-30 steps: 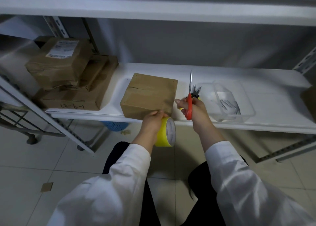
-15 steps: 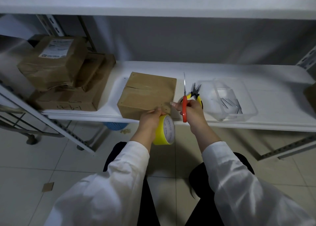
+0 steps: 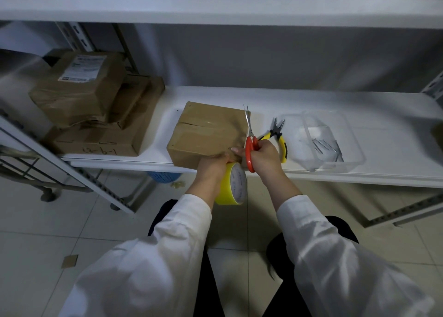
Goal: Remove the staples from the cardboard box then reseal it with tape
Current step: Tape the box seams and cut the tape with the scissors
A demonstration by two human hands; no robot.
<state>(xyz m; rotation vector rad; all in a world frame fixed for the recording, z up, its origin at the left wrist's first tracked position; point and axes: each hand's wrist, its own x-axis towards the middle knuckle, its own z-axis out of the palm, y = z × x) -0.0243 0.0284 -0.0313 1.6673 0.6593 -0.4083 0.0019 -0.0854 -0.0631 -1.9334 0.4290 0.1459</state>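
Yellow tape roll (image 3: 231,185) gripped in my left hand (image 3: 211,167) at the shelf's (image 3: 311,101) front edge, right hand (image 3: 265,156) clutching the scissors (image 3: 250,146): resealing the box (image 3: 206,134), so I reckon a cut's next.

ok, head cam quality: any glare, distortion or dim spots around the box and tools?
Head view: wide-angle bends the shelf edge; dim under the upper shelf, so the cardboard box sits shaded, faint sheen on its top; clear tray is low-contrast on white; scissors in the right hand and tape roll in the left hand read sharp.
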